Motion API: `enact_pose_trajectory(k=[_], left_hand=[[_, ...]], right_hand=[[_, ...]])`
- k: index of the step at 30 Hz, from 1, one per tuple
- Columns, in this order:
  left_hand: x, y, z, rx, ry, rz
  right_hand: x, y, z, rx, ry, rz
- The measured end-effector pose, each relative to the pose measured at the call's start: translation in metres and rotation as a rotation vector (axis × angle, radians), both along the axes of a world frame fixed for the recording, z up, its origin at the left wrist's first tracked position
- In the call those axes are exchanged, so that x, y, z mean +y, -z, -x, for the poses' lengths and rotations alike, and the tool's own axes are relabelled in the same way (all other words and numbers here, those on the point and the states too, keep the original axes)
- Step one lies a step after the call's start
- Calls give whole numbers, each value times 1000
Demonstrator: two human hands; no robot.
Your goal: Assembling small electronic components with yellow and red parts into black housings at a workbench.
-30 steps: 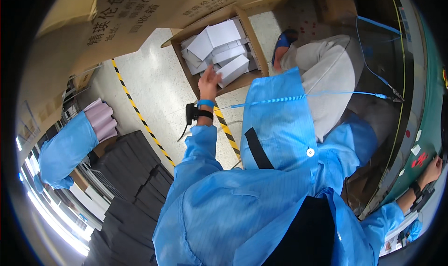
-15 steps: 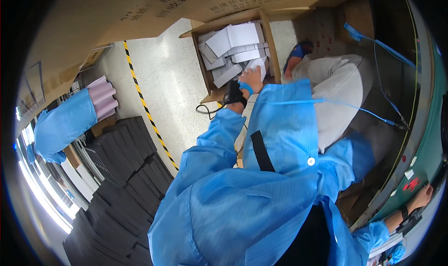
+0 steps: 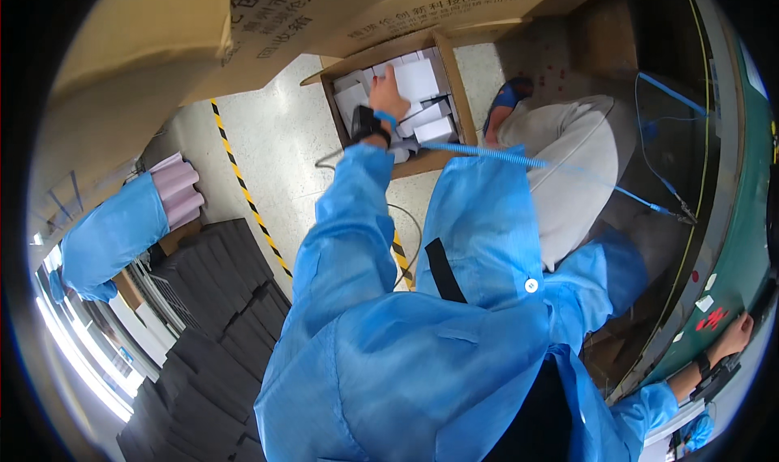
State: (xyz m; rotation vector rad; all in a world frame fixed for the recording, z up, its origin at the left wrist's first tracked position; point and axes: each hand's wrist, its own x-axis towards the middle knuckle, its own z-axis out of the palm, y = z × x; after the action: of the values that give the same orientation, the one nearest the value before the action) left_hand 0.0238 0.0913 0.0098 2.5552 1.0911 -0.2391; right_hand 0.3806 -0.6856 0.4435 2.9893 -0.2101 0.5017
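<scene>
My left hand reaches down into an open cardboard box on the floor. Its fingers are bent round the edge of a white box among several others, though the exact grip is partly hidden. A blue strap and a black device circle that wrist. Far off to the right, my right hand lies curled at the edge of a green-topped bench, by a dark strip; what it grips, if anything, cannot be made out. A black band is on its wrist.
Large cardboard flaps overhang the top. Black stacked blocks stand at left, near a person in blue. Yellow-black tape marks the floor. A blue coiled cord stretches across my front; a leg in light trousers is beside the box.
My left hand has moved left and farther into the cardboard box, away from the white box at its near right. The white boxes sit differently. My right hand has stayed put.
</scene>
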Motion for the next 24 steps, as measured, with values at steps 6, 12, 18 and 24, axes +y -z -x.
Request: enact_pose_trajectory(k=[6, 12, 18, 24], left_hand=[[-94, -49, 80, 121, 24, 76], [-62, -81, 73, 359, -183, 179], [16, -18, 40, -54, -173, -249], [-7, 1, 30, 441, -143, 45]], right_hand=[[-21, 3, -3, -20, -57, -12], [-19, 1, -5, -31, -46, -10], [-19, 4, -5, -8, -63, -82], [-8, 1, 5, 0, -31, 20]])
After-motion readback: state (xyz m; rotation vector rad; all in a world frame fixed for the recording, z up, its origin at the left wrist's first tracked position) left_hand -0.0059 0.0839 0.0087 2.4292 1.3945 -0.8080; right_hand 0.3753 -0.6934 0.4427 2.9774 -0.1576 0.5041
